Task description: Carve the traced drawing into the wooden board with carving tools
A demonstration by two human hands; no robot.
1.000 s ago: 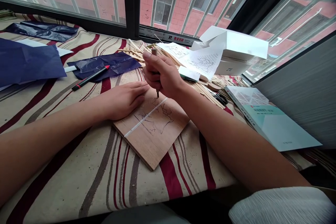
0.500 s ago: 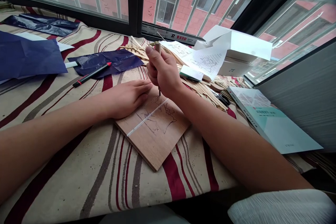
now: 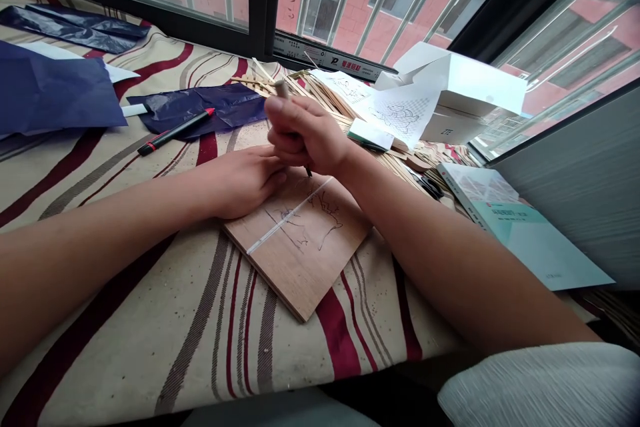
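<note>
A square wooden board (image 3: 305,273) lies turned cornerwise on the cloth, with a dark line drawing and a pale strip across its face. Flat on its left corner rests my left hand (image 3: 247,180), fingers stretched out and partly hidden behind the right. My right hand (image 3: 313,133) is closed around the handle of a carving chisel (image 3: 283,89), whose light handle end sticks out above the thumb. The chisel's dark shaft comes out below the fist and meets the far part of the drawing. Its cutting tip is too small to make out.
A black marker (image 3: 176,132) lies on dark blue carbon paper (image 3: 225,107) to the left. Beyond the board are thin wooden strips (image 3: 330,95), a drawing on paper (image 3: 397,113) and a white box (image 3: 480,83). Scissors (image 3: 431,187) and a book (image 3: 520,227) lie right.
The top of the chisel's handle has tipped to the left, and my right fist has lowered and tilted with it. My left hand stays on the board. The view has shifted slightly.
</note>
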